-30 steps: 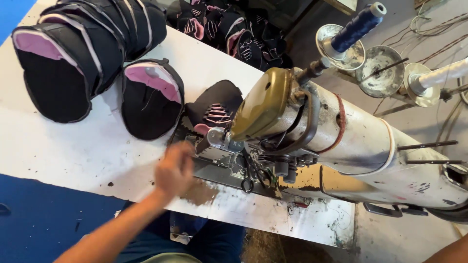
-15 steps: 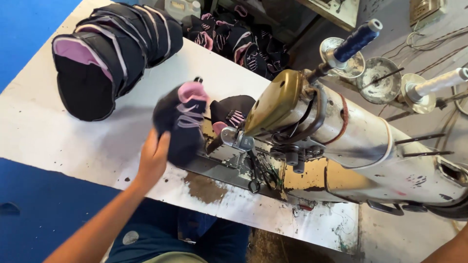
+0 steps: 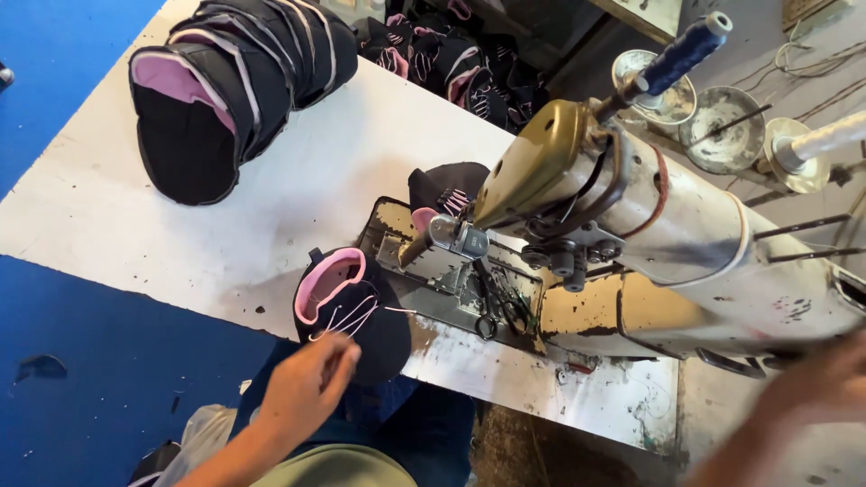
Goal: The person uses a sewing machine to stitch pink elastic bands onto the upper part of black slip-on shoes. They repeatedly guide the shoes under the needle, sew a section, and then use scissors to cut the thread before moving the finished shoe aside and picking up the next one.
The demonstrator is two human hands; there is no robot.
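a: item, black-and-pink shoe upper (image 3: 350,311)?
b: moved from mid-air to the table edge (image 3: 108,243), beside the sewing machine (image 3: 631,225); left hand (image 3: 307,383) pinches its threads.
a: right hand (image 3: 816,383)?
b: blurred, cannot tell.

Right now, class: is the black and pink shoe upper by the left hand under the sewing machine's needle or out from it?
Out: the shoe upper lies at the table edge under the left hand, clear of the sewing machine.

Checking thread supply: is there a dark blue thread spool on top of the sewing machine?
Yes, a dark blue thread spool stands tilted on a pin above the sewing machine, beside a white spool.
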